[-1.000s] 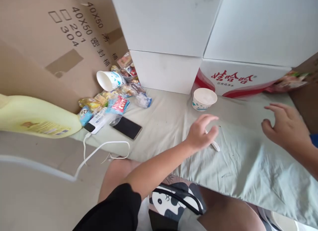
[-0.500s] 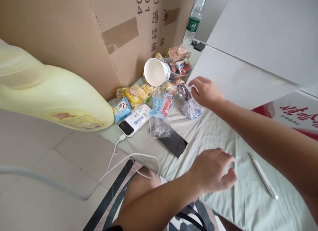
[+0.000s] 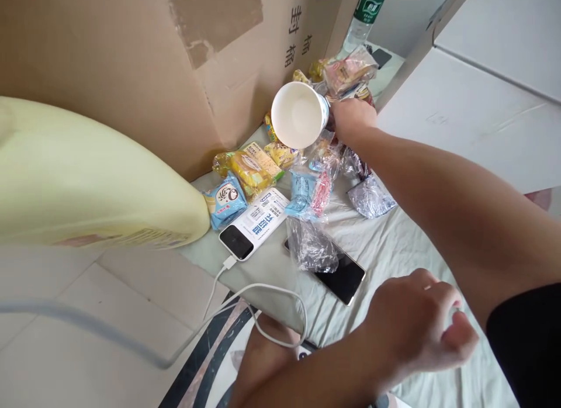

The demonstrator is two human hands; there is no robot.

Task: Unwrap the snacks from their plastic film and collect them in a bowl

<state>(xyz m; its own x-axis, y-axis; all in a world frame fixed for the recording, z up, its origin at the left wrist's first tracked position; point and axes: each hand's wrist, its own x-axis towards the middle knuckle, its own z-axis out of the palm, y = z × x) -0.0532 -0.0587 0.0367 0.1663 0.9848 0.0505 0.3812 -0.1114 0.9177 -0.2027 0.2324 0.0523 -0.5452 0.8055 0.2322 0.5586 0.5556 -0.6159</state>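
Paper cup (image 3: 299,114) sits top centre of the head view, tipped on its side with the white mouth facing the camera, perched on the heap of snack packets (image 3: 280,174) against the big cardboard box (image 3: 131,63). Right hand (image 3: 353,117) reaches across from the right edge and lands just beside the cup's base, in among the crinkly wrappers; can't tell if the fingers are actually closed on anything, they're hidden behind the cup and the plastic. Left hand (image 3: 416,323) is down at the lower right, loosely curled over the pale green sheet (image 3: 394,244), holding nothing, thumb and fingers half bent.

Around it: a white power bank (image 3: 254,224) in the middle with its cable (image 3: 263,297) looping down, a black phone (image 3: 339,276) just right of it with a clear wrapper lying on its upper end, a yellow jug (image 3: 87,180) filling the left side, a green-labelled water bottle (image 3: 366,13) at the top, white boxes (image 3: 477,98) on the upper right.
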